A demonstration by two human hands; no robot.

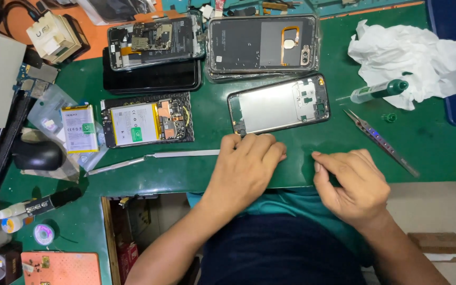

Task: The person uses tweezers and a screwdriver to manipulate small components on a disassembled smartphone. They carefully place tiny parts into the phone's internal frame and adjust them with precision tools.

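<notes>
The phone frame (279, 104), an empty metal shell with its inner plate bare, lay flat on the green surface (439, 148) just beyond the left hand (247, 169). That hand rested palm down at the near edge of the surface, its fingers (262, 150) curled loosely and holding nothing, the knuckles almost at the frame's lower left corner. The right hand (352, 182) lay beside it, well clear of the frame, its fingers bent inward with thumb and forefinger tips close together; whether anything small sat between them could not be told.

A long flat metal pry tool (154, 158) stretched across the surface to the left of the left hand. Behind it sat an opened phone (146, 121) showing its battery and board, with a loose battery (79, 128) further left. At the back lay another opened phone (155, 39) stacked on a dark screen panel (151, 79), and a back cover (262, 45) in clear wrap. To the right were tweezers (381, 142), a green-capped syringe tube (378, 91) and crumpled white paper (423, 58).

The surface was a green mat over an L-shaped bench; an orange mat (101, 34) showed at the far left. Beneath the bench a pale tiled floor (439, 206) and a cardboard box (439, 243) were visible.
</notes>
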